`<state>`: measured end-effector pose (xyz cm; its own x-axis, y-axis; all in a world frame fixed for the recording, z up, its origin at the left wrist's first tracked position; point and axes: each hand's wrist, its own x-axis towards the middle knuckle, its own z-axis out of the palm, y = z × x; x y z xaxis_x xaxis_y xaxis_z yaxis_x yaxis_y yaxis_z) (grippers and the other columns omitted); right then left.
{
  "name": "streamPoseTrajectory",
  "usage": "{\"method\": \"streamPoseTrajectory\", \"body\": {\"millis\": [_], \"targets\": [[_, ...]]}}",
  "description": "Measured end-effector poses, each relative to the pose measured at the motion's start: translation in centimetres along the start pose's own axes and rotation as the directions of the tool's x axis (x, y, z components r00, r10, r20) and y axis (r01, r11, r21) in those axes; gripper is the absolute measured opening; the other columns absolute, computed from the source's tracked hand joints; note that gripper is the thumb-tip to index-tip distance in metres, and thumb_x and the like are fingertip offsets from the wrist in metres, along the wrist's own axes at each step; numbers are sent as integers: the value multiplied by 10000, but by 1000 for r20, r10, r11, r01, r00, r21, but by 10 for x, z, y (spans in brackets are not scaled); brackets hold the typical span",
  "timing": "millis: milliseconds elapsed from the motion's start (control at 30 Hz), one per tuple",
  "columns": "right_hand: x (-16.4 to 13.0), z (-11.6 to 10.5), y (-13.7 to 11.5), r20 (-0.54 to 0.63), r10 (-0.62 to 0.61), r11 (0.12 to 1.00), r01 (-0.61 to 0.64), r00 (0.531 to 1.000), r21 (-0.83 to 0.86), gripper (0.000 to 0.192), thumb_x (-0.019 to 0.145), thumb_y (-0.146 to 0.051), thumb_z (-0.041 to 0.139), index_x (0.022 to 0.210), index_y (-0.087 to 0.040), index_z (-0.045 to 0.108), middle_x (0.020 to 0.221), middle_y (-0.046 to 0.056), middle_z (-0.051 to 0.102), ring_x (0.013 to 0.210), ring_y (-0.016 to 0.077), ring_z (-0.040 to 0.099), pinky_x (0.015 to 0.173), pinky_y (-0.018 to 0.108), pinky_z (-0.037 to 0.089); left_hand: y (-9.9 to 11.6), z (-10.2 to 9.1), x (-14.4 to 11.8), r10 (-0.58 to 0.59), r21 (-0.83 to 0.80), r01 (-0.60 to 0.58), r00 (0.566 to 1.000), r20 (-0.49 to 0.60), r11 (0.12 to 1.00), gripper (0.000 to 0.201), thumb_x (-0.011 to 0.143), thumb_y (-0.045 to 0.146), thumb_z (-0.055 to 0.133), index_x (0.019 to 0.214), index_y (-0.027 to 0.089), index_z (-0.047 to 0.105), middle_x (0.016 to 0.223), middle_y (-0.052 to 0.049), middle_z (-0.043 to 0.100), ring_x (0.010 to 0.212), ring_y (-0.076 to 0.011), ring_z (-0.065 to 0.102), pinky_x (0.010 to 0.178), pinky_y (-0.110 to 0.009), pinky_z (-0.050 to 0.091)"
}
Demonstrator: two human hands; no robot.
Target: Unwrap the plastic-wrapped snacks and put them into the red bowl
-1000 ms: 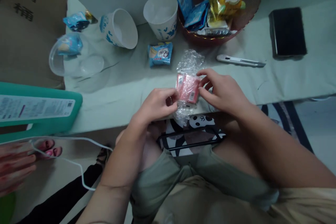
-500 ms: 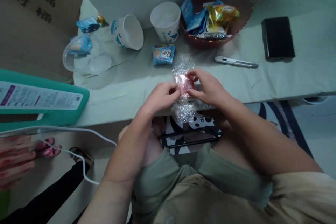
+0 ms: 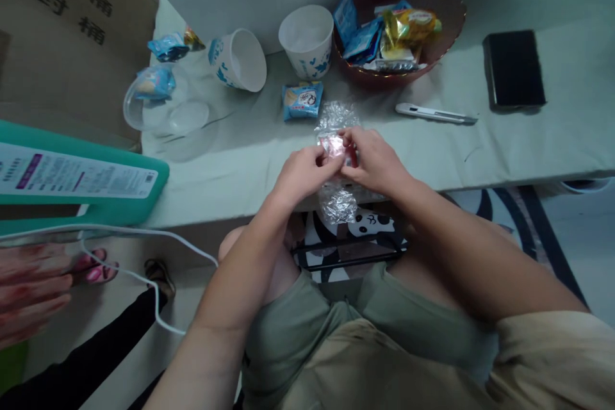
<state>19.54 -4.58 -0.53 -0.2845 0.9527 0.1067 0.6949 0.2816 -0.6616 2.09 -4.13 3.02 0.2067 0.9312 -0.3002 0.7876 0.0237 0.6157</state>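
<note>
A seated person is looking down at their own two hands, which are meeting over the near edge of a pale green table (image 3: pixel 528 134). The left hand (image 3: pixel 302 173) and the right hand (image 3: pixel 377 163) are both pinching a small pink packet (image 3: pixel 335 144) that is sitting inside a crinkled clear plastic wrapper (image 3: pixel 339 116). The fingertips of both hands are closing tight on the packet from either side, with loose wrapper sticking out above the hands and hanging below them.

The hands seem to be working the wrapper around the packet, or working it off; which of the two is hard to tell. The next move is likely calling for a firm pinch with one hand while the other pulls or twists the loose plastic.

Just beyond the hands a blue snack packet (image 3: pixel 302 100) is lying on the table, with two paper cups (image 3: pixel 307 38) behind it, one tipped on its side. A red bowl (image 3: pixel 439 54) of wrapped snacks is standing to the right, a box cutter (image 3: pixel 435 114) near it, and a black phone (image 3: pixel 514 69) further right.
</note>
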Motion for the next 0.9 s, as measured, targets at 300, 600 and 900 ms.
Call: {"method": "streamPoseTrajectory", "body": {"millis": [300, 600, 900], "targets": [[-4, -7, 3, 31, 90, 958, -95, 995, 270, 636, 753, -315, 689, 1352, -207, 506, 1419, 178, 560, 1161, 348, 623, 988, 562, 528, -16, -24, -4, -109, -824, 13, 992, -59, 567, 175, 751, 285, 694, 704, 193, 553, 861, -14, 626, 873, -168, 620, 785, -307, 516], [1, 3, -22, 273, 366, 266, -381, 890, 885, 573, 764, -460, 762, 1242, -285, 499, 1274, 77, 658, 1003, 249, 686, 902, 479, 604, 3, -36, -17, 49, -964, -79, 996, -69, 252, 323, 759, 491, 686, 721, 207, 537, 1204, -48, 716, 1354, -388, 570, 988, -607, 560], [2, -9, -24, 496, 315, -121, -484, 809, 866, 322, 706, -369, 752, 977, -235, 643, 922, 22, 734, 836, 197, 707, 818, 421, 624, -30, -54, -18, 90, -895, -410, 912, -400, 175, 455, 765, 598, 698, 703, 212, 466, 1241, 12, 672, 1401, -348, 521, 1001, -568, 543]]}}
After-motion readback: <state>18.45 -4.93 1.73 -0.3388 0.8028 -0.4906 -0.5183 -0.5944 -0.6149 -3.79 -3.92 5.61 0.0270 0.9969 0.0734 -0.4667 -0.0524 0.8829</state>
